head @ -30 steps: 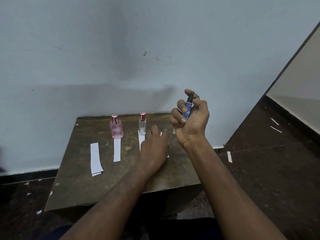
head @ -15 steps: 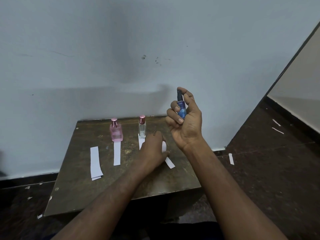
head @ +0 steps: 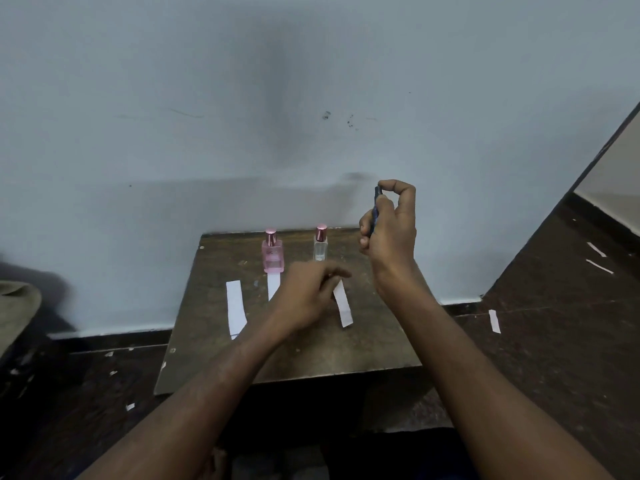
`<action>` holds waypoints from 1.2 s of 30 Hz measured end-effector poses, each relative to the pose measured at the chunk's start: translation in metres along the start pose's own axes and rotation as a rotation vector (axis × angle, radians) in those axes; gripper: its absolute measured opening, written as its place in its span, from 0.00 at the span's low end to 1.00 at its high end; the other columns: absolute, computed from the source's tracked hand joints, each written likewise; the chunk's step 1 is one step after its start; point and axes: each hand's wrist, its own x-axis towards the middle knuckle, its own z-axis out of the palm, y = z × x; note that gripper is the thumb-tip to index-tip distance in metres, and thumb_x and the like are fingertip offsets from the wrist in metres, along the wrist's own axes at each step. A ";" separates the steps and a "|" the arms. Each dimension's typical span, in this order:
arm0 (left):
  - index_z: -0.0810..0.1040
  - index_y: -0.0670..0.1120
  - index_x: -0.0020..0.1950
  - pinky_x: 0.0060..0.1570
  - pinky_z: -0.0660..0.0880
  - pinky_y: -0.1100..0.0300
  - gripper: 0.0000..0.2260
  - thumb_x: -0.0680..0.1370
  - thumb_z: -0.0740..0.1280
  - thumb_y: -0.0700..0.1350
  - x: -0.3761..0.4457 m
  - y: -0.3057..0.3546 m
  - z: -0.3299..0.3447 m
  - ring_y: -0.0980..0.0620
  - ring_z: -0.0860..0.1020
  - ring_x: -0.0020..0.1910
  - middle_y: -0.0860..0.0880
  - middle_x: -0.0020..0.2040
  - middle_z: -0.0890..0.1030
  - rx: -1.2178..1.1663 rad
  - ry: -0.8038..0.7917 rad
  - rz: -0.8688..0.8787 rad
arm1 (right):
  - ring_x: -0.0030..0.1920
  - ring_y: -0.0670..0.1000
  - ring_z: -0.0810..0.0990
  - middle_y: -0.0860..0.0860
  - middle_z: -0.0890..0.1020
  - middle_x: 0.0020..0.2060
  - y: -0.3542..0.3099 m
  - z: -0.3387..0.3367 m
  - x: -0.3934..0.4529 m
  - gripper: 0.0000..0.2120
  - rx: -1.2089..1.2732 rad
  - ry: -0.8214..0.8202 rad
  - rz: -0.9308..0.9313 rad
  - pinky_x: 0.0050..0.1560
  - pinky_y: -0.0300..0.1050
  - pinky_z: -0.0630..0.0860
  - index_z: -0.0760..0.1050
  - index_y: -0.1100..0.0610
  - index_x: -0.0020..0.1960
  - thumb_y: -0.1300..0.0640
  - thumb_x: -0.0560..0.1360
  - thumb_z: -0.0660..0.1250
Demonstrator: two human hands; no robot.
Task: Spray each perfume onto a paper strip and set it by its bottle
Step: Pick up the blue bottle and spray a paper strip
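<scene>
My right hand (head: 389,233) holds a small blue perfume bottle (head: 374,209) upright above the table's back right, with a finger curled over its dark top. Lower down, my left hand (head: 308,296) pinches the upper end of a white paper strip (head: 343,306) just over the dark wooden table (head: 311,355). A pink bottle (head: 273,252) stands at the back with a strip (head: 273,285) in front of it. A clear bottle (head: 320,244) with a pink cap stands to its right. My left hand hides the spot in front of the clear bottle.
Spare paper strips (head: 236,310) lie on the table's left part. The blue-grey wall rises right behind the table. Paper scraps (head: 494,321) lie on the dark floor to the right and left. A beige object (head: 17,313) shows at the far left edge.
My right hand has turned its back toward me and moved right with the blue bottle, now mostly hidden. My left hand has lifted the strip's upper end off the table.
</scene>
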 end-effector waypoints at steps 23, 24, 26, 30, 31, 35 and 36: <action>0.78 0.50 0.60 0.67 0.79 0.51 0.06 0.86 0.65 0.40 -0.108 -0.034 -0.125 0.57 0.87 0.54 0.56 0.45 0.89 -0.986 0.909 -0.556 | 0.23 0.46 0.68 0.42 0.66 0.24 0.007 0.113 -0.094 0.10 -0.361 -0.248 -0.697 0.26 0.40 0.65 0.75 0.53 0.63 0.59 0.83 0.62; 0.78 0.50 0.60 0.68 0.79 0.51 0.06 0.87 0.64 0.40 -0.106 -0.035 -0.129 0.56 0.87 0.55 0.55 0.46 0.89 -1.029 0.903 -0.535 | 0.24 0.46 0.68 0.41 0.65 0.25 0.006 0.117 -0.094 0.11 -0.371 -0.225 -0.711 0.27 0.36 0.63 0.76 0.54 0.63 0.58 0.83 0.61; 0.78 0.50 0.61 0.68 0.78 0.50 0.06 0.87 0.64 0.43 -0.102 -0.038 -0.135 0.56 0.87 0.56 0.54 0.49 0.89 -0.954 0.886 -0.477 | 0.26 0.43 0.72 0.37 0.66 0.26 0.001 0.124 -0.092 0.13 -0.389 -0.195 -0.751 0.28 0.28 0.62 0.76 0.56 0.65 0.56 0.83 0.60; 0.84 0.50 0.60 0.65 0.80 0.51 0.07 0.85 0.68 0.45 -0.100 -0.045 -0.140 0.54 0.87 0.55 0.51 0.51 0.90 -0.864 0.935 -0.409 | 0.27 0.43 0.72 0.39 0.66 0.26 0.003 0.134 -0.090 0.11 -0.383 -0.202 -0.757 0.27 0.27 0.63 0.76 0.56 0.65 0.59 0.84 0.61; 0.86 0.51 0.60 0.64 0.80 0.52 0.07 0.84 0.70 0.45 -0.100 -0.047 -0.139 0.54 0.87 0.55 0.51 0.50 0.89 -0.866 0.962 -0.420 | 0.26 0.43 0.71 0.40 0.66 0.26 0.007 0.135 -0.090 0.11 -0.374 -0.213 -0.751 0.27 0.28 0.62 0.75 0.54 0.65 0.59 0.84 0.61; 0.88 0.57 0.57 0.61 0.81 0.57 0.07 0.81 0.74 0.48 -0.098 -0.050 -0.135 0.58 0.86 0.54 0.56 0.54 0.89 -0.896 0.976 -0.516 | 0.24 0.44 0.67 0.41 0.64 0.26 0.017 0.146 -0.088 0.10 -0.319 -0.281 -0.731 0.29 0.31 0.60 0.71 0.50 0.64 0.58 0.84 0.59; 0.88 0.57 0.56 0.60 0.81 0.58 0.06 0.80 0.75 0.48 -0.097 -0.051 -0.134 0.58 0.86 0.54 0.57 0.54 0.88 -0.910 0.969 -0.534 | 0.24 0.45 0.67 0.42 0.64 0.26 0.016 0.149 -0.088 0.10 -0.283 -0.282 -0.722 0.29 0.32 0.60 0.71 0.50 0.64 0.58 0.84 0.59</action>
